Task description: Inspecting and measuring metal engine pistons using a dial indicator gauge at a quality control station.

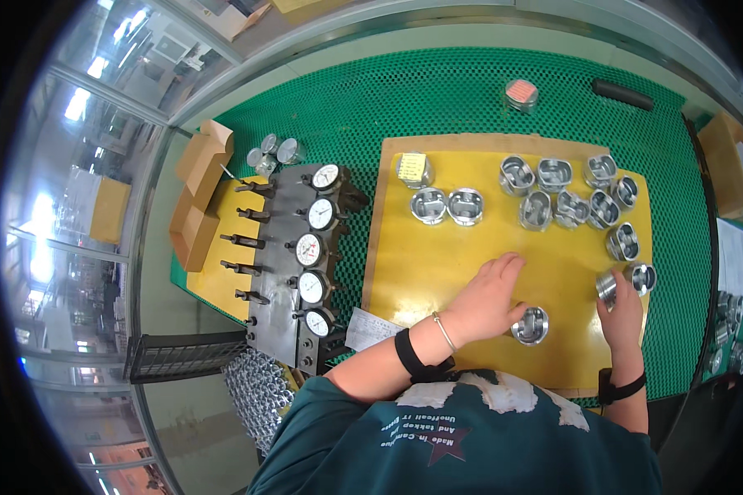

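Observation:
My left hand lies on the yellow board, its thumb and fingers closed around a shiny metal piston that stands near the board's front edge. My right hand reaches to the board's right side and grips another piston lying on its side, next to an upright one. Several more pistons stand in a loose group at the board's back right, and two sit at the back middle.
A grey gauge fixture with several round dial indicators stands left of the board on the green mesh mat. A red-topped piston and a black handle lie at the back. Cardboard boxes sit far left.

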A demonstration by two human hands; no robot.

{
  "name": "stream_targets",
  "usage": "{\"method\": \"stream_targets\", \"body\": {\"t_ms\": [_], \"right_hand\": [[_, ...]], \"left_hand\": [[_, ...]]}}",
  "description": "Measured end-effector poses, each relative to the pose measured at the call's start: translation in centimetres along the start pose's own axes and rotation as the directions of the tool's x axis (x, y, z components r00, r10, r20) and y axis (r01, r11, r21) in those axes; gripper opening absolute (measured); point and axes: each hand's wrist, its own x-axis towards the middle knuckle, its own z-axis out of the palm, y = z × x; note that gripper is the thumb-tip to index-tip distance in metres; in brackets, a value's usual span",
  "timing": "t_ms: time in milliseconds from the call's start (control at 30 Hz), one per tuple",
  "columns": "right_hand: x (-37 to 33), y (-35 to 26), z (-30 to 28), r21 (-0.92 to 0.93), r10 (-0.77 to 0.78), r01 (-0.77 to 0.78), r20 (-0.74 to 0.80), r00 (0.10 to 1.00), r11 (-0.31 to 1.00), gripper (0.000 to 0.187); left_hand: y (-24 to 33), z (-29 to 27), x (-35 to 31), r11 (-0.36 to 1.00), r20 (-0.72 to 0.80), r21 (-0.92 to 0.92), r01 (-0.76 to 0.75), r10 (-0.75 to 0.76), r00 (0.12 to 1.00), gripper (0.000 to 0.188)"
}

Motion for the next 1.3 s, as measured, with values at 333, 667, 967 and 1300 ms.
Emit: {"method": "stream_targets", "body": {"t_ms": [333, 667, 967, 1300], "right_hand": [[-1.7, -1.9, 0.6, -0.21, -0.228, 0.247, 0.108, 0.968, 0.946, 0.052], [-3.9, 0.0, 2.1, -0.221, -0.207, 0.221, 0.086, 0.975, 0.95, 0.049], [-3.4, 0.5, 1.6, -0.208, -0.123, 0.14, 0.09, 0.988, 0.968, 0.055], [1.3, -0.5, -3.8, -0.173, -0.041, 0.017, -0.139, 0.989, 0.985, 0.054]], "left_hand": [[-1.5, 0.7, -0.1, 0.995, 0.02, -0.075, 0.061, -0.059, 0.998, 0.064], [-1.0, 0.6, -2.7, 0.995, 0.001, -0.085, 0.05, -0.05, 0.999, 0.061], [-0.8, 0.8, -6.1, 0.999, -0.024, -0.041, 0.024, -0.025, 0.999, 0.062], [-0.9, 1.6, -7.3, 1.0, 0.044, 0.0, 0.023, -0.023, 0.999, 0.061]]}}
